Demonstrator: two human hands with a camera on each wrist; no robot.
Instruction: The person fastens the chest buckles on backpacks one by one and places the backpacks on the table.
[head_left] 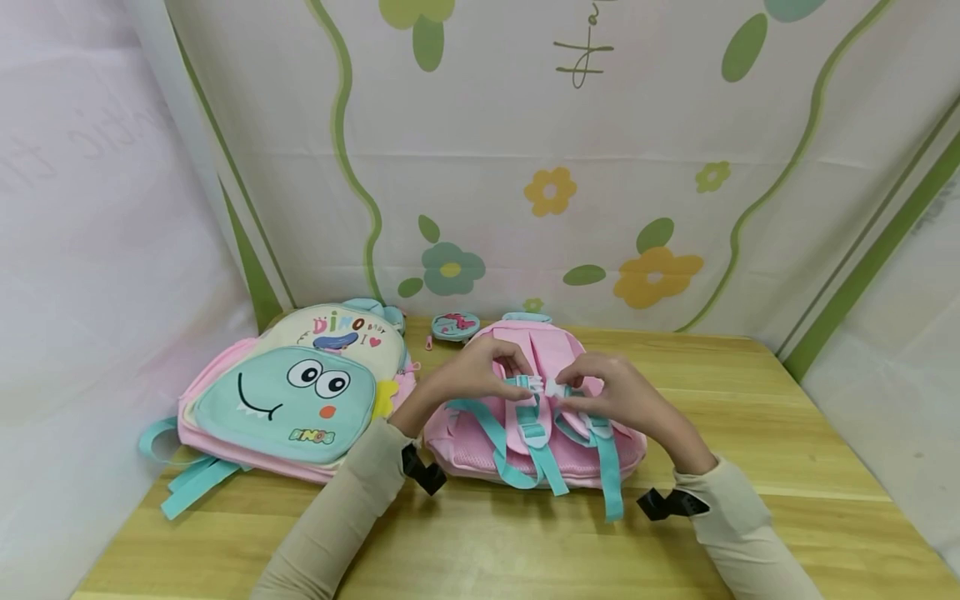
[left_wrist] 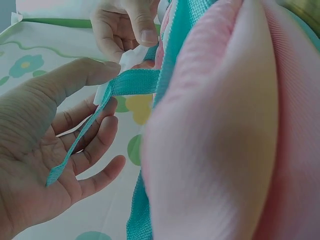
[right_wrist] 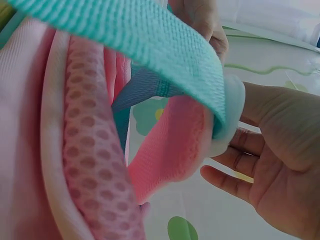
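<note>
A person's left hand (head_left: 487,371) pinches the left buckle half (head_left: 531,383), white and pronged, while the right hand (head_left: 611,387) pinches the right buckle half (head_left: 555,389) across from it, above a pink backpack (head_left: 555,342) lying strap side up on a wooden table (head_left: 750,417). The two halves sit nearly in line from left to right, prongs pointing right, each hand on its own side and about equally near the middle. They look just apart, though fingers and webbing make any contact hard to judge. The backpack's long axis runs near to far, its carry handle (head_left: 527,317) at the far end. Teal webbing (head_left: 611,479) dangles toward the near edge, seemingly below the gap rather than in it. At left lies a dinosaur backpack (head_left: 307,417); on the far side, a small round pouch (head_left: 455,326).
</note>
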